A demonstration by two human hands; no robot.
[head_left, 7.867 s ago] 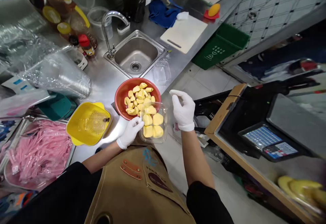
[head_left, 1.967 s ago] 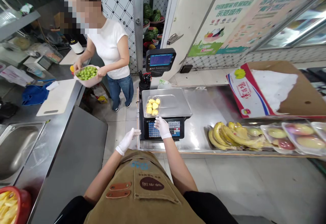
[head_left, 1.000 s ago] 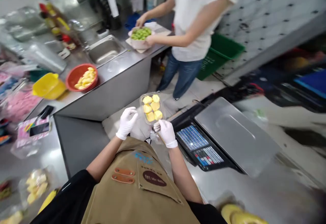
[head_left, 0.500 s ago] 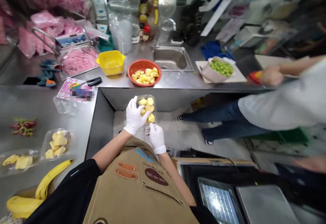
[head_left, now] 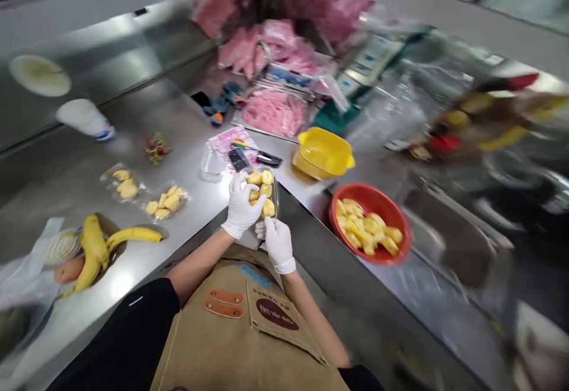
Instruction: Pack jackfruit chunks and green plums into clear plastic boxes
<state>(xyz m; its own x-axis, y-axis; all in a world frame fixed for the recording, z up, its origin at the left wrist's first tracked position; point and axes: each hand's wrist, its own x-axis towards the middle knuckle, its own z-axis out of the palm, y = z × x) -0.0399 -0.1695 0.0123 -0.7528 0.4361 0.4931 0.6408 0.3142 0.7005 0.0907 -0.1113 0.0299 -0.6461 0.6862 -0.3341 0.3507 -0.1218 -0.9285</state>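
"What changed?"
"Tub (head_left: 277, 196): on the scale two seconds ago; now held in the air near the table (head_left: 191, 142). Judged to be in transit, off the weighing step."
"Hands?"
"Left hand (head_left: 240, 207) part-curled, gripping the left side. Right hand (head_left: 278, 242), fingers folded, pinching the near edge."
"Condition?"
"Clear walls, chunky yellow fruit (head_left: 266, 191) inside, partly covered by the left hand. Lid: cannot tell."

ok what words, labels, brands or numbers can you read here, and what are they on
None legible:
Oval patch on the apron: lettering too blurred
Apron's blue print: too blurred
White cup: blue marking, too blurred
White boxes: blue marks, too blurred
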